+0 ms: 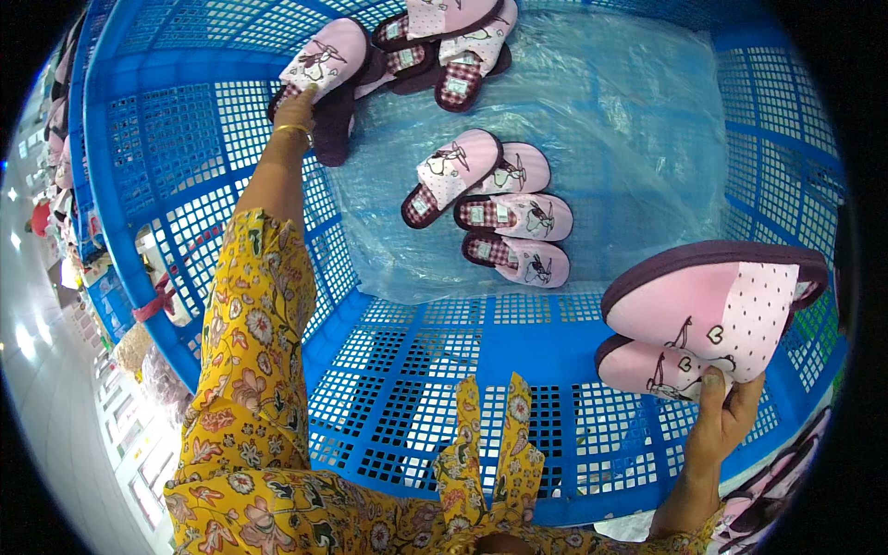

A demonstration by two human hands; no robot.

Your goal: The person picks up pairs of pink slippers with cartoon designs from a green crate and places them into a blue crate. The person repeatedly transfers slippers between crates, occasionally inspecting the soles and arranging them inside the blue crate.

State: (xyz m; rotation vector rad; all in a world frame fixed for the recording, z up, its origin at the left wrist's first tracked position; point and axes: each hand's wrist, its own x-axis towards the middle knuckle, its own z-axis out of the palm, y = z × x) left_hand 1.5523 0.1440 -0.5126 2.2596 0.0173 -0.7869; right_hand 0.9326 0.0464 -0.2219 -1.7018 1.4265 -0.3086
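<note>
My left hand (298, 107) reaches to the far left inside the blue basket and is closed on a pink slipper (326, 57) with a dark sole and a printed figure. Another slipper's dark sole (333, 129) shows just below it. On the right, my right hand (723, 407) grips a pair of pink slippers (708, 310) with dotted white panels, held near the basket's right wall. Part of that hand is hidden behind the pair. In the middle of the basket floor lies a group of several similar slippers (532, 215) with checked insoles.
A large blue plastic basket (518, 356) with grid walls surrounds everything, its floor covered by clear plastic sheeting (629, 120). More slippers (460, 81) overlap at the far wall. Outside, a pale floor (46, 388) shows at left, and more slippers (772, 486) at lower right.
</note>
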